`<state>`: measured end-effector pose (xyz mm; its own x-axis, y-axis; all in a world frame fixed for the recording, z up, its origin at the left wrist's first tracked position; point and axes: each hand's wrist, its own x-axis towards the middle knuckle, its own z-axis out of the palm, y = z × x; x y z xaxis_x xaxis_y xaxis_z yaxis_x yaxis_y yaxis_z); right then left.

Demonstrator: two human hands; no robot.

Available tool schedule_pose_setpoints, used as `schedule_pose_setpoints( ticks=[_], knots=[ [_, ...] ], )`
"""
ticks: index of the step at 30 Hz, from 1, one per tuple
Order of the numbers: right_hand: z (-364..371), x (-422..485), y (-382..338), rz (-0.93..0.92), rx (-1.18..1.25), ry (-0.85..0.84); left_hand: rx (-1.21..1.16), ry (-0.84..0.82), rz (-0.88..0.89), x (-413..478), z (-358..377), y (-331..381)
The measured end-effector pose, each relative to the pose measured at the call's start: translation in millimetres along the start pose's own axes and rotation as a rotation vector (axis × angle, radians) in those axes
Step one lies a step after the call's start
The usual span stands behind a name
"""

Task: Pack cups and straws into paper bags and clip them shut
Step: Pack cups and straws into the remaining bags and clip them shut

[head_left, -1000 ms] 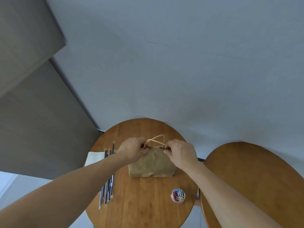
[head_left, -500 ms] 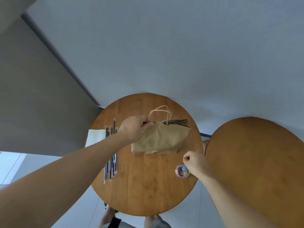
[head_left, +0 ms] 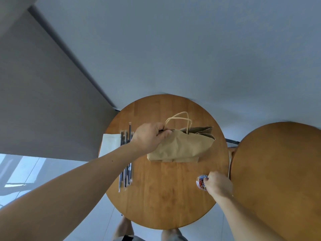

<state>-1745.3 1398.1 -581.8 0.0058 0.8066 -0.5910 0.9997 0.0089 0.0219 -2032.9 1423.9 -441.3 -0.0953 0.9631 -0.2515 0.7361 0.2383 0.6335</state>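
The right hand [head_left: 218,184] has left the paper bag [head_left: 180,146] and now dips into the tub of paper clips [head_left: 200,180] by the counter's [head_left: 165,197] right edge. Whether its fingers hold one, I cannot tell. The left hand [head_left: 151,138] keeps the bag's top pinched mid-counter, so clipping likely comes next.

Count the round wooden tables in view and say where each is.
2. One table sits in the centre, under the paper bag, straws and tub of clips. The other table stands to its right, partly cut off by the frame edge.
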Motion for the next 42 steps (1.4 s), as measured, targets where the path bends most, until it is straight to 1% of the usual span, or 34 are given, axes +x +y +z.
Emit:
schedule_pose_setpoints(
  ticks=[4,9,13,21,28,32,39,42],
  knots=[
    [-0.1,-2.6,3.4,-0.010,0.037,0.010,-0.013,-0.016,-0.005,2.1,-1.8,-0.5],
    [1.4,-8.0,-4.7,-0.009,0.006,0.003,-0.021,-0.047,-0.015,2.2,-2.5,-0.5],
    [0.0,-10.8,-5.3,0.009,0.026,0.005,-0.026,-0.039,-0.006,0.7,-1.4,-1.5],
    [0.2,-15.1,0.4,-0.075,0.068,0.029,-0.018,-0.048,-0.006,0.1,-1.5,0.2],
    [8.7,-13.0,-3.5,-0.034,0.030,0.035,-0.017,-0.026,0.002,-0.5,0.9,-1.1],
    [6.0,-17.1,-0.3,-0.061,0.042,0.064,-0.029,-0.029,-0.002,-0.8,0.4,0.8],
    [1.1,-21.2,9.0,-0.090,0.183,0.075,-0.042,-0.060,-0.030,-1.5,0.1,3.8],
    [4.0,-19.6,8.7,-0.105,0.156,0.095,-0.045,-0.053,-0.039,-3.2,-0.3,3.2]
  ],
)
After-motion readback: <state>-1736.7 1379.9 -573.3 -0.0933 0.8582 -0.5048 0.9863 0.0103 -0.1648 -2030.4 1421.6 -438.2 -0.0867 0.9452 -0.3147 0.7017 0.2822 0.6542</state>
